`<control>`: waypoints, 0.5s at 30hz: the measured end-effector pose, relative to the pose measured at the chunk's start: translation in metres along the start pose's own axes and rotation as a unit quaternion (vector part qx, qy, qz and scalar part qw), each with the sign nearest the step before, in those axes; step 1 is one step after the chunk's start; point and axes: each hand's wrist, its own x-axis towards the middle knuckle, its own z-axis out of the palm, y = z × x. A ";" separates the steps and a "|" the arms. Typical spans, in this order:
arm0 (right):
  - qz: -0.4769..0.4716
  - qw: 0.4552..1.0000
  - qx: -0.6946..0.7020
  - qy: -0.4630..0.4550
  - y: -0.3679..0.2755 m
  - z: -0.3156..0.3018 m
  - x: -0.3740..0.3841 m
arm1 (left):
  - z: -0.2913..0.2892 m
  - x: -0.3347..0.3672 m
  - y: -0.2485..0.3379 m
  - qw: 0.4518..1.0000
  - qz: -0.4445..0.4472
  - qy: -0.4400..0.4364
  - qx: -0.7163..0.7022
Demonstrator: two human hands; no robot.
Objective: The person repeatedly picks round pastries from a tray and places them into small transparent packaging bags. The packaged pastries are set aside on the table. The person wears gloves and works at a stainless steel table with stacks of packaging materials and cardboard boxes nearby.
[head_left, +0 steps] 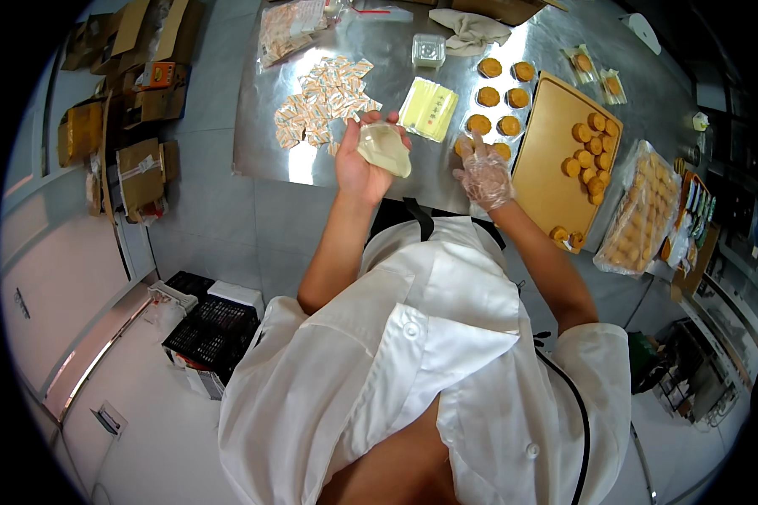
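At the near edge of the steel table (261,143), as my remote head view lists it: left hand (364,168), bare, palm up, fingers curled around a pale translucent pouch (385,151); contents, if any, indistinct. Right hand (487,178), in a clear plastic glove, at the near end of a clear compartment tray (504,109) of round golden pastries (509,126). Its fingers cover part of the nearest pastries; I cannot tell whether they grip one.

Obscured or cut off: near fringe of the sachet heap (324,97), behind the left fingers; cardboard box at the top, cropped by the picture edge; right-hand shelving, lost in the dark rim.

Surroundings: stack of yellow-green wrappers (428,109), lying between the hands, beyond them; clear plastic box (429,50); crumpled cloth (470,32); two wrapped pastries (612,86).

In the way: tan tray (547,126), just right of the gloved hand, its loose pastries (596,143) mostly on the far side; beyond it, a plastic-wrapped tray of round pieces (638,210).
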 end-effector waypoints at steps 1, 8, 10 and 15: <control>0.000 0.999 -0.031 -0.017 0.001 0.015 0.003 | 0.001 -0.002 -0.001 1.000 -0.010 0.011 -0.012; -0.079 0.992 -0.094 -0.019 -0.002 0.056 0.011 | 0.001 -0.007 -0.001 0.999 -0.027 0.001 -0.025; -0.099 0.991 -0.089 0.003 -0.004 0.045 0.008 | 0.003 -0.007 0.000 0.999 -0.033 -0.002 -0.033; -0.088 0.995 -0.035 -0.010 0.004 0.050 0.018 | 0.006 -0.005 0.001 0.999 -0.035 -0.007 -0.035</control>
